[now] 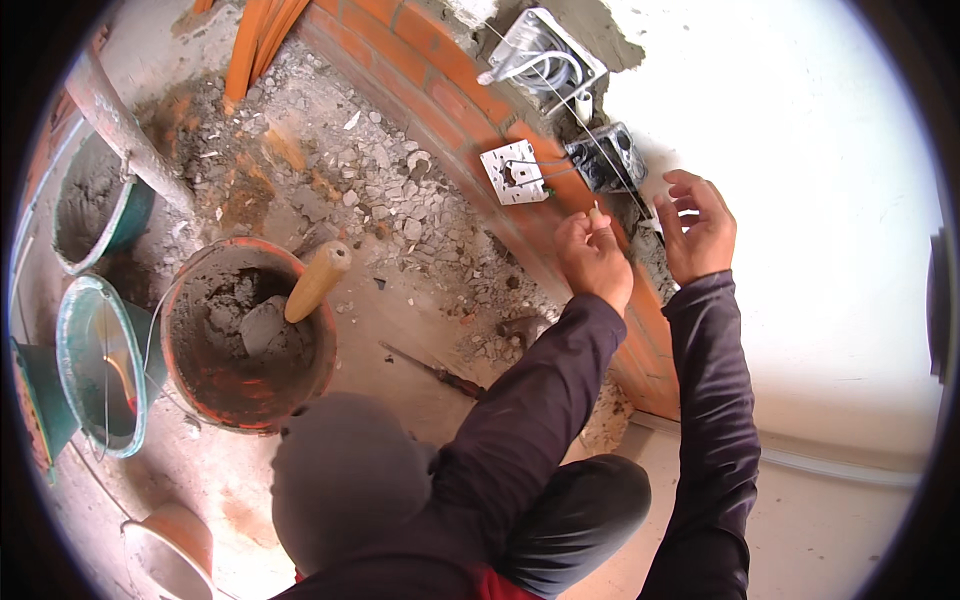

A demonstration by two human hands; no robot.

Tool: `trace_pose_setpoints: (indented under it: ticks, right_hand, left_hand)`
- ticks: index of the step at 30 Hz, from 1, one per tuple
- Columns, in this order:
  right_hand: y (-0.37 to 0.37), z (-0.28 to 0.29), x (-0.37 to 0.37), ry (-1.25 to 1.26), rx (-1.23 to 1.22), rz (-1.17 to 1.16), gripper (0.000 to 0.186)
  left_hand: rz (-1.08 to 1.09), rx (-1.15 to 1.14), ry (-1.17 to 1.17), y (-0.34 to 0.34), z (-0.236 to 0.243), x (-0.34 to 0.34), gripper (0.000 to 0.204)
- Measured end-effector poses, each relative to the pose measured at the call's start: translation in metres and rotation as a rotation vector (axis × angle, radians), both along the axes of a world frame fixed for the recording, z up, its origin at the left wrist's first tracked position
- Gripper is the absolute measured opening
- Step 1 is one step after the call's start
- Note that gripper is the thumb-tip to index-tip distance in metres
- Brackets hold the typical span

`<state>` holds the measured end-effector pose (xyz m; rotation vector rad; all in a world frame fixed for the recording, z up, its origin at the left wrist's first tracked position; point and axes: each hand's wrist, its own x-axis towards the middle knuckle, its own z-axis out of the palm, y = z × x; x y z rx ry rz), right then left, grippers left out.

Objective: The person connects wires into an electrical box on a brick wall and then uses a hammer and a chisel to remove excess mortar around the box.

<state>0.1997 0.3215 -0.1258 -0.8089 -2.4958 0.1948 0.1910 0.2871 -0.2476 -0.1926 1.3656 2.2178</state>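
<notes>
Beside a brick strip at the foot of a white wall, both my hands are raised. My left hand (597,262) is closed in a pinch; a small pale tip shows at its fingers, too small to name. My right hand (700,228) is held to its right, thumb and fingers curved but apart. A thin pale line (585,122) slants down across the wall boxes toward my right thumb. Just beyond my hands, a dark electrical box (607,158) sits in the wall. From it, wires lead to a white socket plate (513,172) hanging against the bricks.
A larger box with coiled cables (545,55) is farther up. Rubble (400,190) lies along the bricks (430,50). At left stand a mortar bucket (178,345) with a wooden-handled tool (320,280) and green buckets (70,330). A thin dark-handled tool (440,374) lies on the floor.
</notes>
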Motion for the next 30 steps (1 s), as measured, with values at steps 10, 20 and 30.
trace_pose_setpoints:
  ticks: [10,20,30]
  right_hand:
    - [0.024,-0.029,-0.023,0.033,-0.206,-0.072,0.022]
    - [0.03,-0.025,-0.039,0.027,-0.055,0.051,0.02]
    - [0.032,-0.025,-0.038,0.038,-0.125,0.106,0.022]
  left_hand:
    - [-0.01,0.329,-0.34,0.013,0.023,-0.02,0.026]
    - [-0.005,0.513,-0.363,-0.003,0.028,-0.045,0.03]
    - [-0.012,0.536,-0.219,-0.003,0.023,-0.038,0.032]
